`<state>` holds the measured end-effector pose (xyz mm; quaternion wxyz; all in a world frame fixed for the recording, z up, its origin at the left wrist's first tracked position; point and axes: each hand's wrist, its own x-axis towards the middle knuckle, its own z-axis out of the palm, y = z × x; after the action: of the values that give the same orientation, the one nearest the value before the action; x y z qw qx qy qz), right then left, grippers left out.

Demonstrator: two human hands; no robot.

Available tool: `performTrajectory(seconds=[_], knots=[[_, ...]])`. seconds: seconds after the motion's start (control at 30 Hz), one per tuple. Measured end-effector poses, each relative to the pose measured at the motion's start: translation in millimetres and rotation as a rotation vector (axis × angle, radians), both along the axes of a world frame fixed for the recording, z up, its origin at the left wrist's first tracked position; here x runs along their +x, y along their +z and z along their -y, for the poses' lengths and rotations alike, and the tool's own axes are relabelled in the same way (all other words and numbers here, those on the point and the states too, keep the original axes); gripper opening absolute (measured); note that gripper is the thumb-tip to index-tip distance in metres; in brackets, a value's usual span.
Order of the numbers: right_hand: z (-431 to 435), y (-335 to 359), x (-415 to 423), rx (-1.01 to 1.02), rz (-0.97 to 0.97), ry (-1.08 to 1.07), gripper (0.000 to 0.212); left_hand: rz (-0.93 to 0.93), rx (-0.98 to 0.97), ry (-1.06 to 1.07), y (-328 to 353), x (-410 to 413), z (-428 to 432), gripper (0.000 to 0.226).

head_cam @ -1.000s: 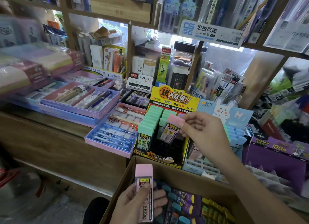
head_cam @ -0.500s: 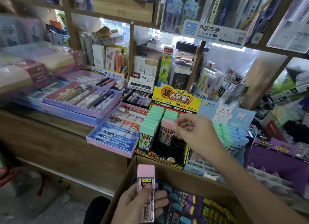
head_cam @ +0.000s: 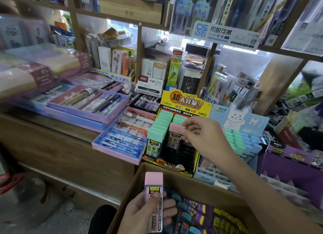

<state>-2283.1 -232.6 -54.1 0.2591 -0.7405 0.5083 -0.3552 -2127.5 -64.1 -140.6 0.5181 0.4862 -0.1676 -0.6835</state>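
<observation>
At the bottom centre of the frame, the left hand is gripping a clear plastic lead case with a pink cap. Its fingers are curling round the case above a brown cardboard carton that is holding more coloured cases.

In the middle of the frame, the right hand is pinching a second pink-capped clear lead case by its cap. It is holding this case upright in the right-hand row of the black-and-yellow cardboard display box, which is sitting on the wooden counter.

The box's left row is looking full of mint-green-capped cases. The right row is showing dark, empty slots in front, so the restocking appears to be partway done, with the left hand's case and several more to go. Wooden shelves crowded with stationery are filling the top of the frame.
</observation>
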Motion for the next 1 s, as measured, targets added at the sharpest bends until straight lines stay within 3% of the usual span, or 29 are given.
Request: performTrajectory(seconds=[0.17,0.3,0.53,0.73,0.83,1.0], knots=[[-0.3,2.8,0.2,0.006,-0.053,0.044,0.029,0.003,0.002,-0.003,-1.2,0.0,0.8,0.024],[0.8,0.8,-0.7,-0.072,-0.138,0.013,0.016,0.013,-0.008,-0.003,-2.1,1.0,-0.3,0.026],[-0.1,-4.5,1.3,-0.159,-0.291,0.02,0.013,-0.001,-0.024,0.006,-7.0,0.7,0.2,0.029],[-0.2,0.7,0.2,-0.192,-0.343,0.023,0.021,0.034,-0.034,0.007,-12.6,1.7,2.4,0.034],[-5.9,2.6,-1.7,-0.174,-0.301,0.014,0.023,0.055,-0.027,0.011,-14.1,1.1,2.5,0.025],[-37.2,3.2,-18.8,-0.051,-0.015,-0.032,0.02,0.227,-0.033,0.042,-13.5,0.5,5.3,0.02]])
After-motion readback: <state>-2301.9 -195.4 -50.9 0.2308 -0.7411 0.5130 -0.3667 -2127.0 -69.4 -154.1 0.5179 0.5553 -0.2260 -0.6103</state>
